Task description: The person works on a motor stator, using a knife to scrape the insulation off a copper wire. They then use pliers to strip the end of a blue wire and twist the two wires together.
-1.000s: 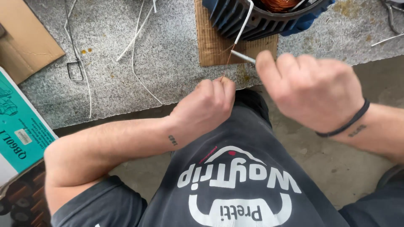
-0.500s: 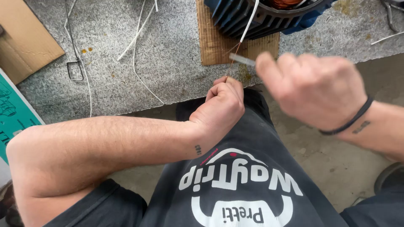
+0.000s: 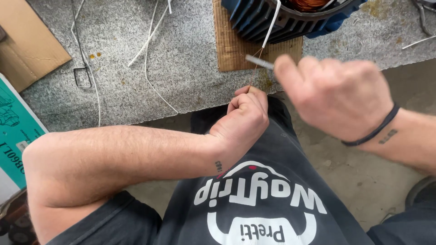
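Note:
My left hand (image 3: 245,113) is closed at the edge of the grey bench (image 3: 181,59), pinching the end of a thin copper wire (image 3: 255,70) that runs up to the blue finned motor housing (image 3: 272,18). My right hand (image 3: 331,90) is a fist just to the right of it and holds a small grey blade-like tool (image 3: 259,61) whose tip lies against the wire. A white sleeve (image 3: 271,22) covers the wire where it leaves the copper windings (image 3: 309,3). The motor stands on a piece of brown cardboard (image 3: 236,50).
Loose white sleeves (image 3: 150,36) and a bent wire clip (image 3: 82,75) lie on the bench at the left. A cardboard sheet (image 3: 27,45) sits at the far left, a teal box (image 3: 16,131) below it. Metal pliers (image 3: 424,16) lie top right. Bare concrete floor (image 3: 363,177) is under me.
My left hand has moved right and up to the bench edge, with the forearm now stretched across my lap. My right hand with the tool has shifted slightly and looks blurred.

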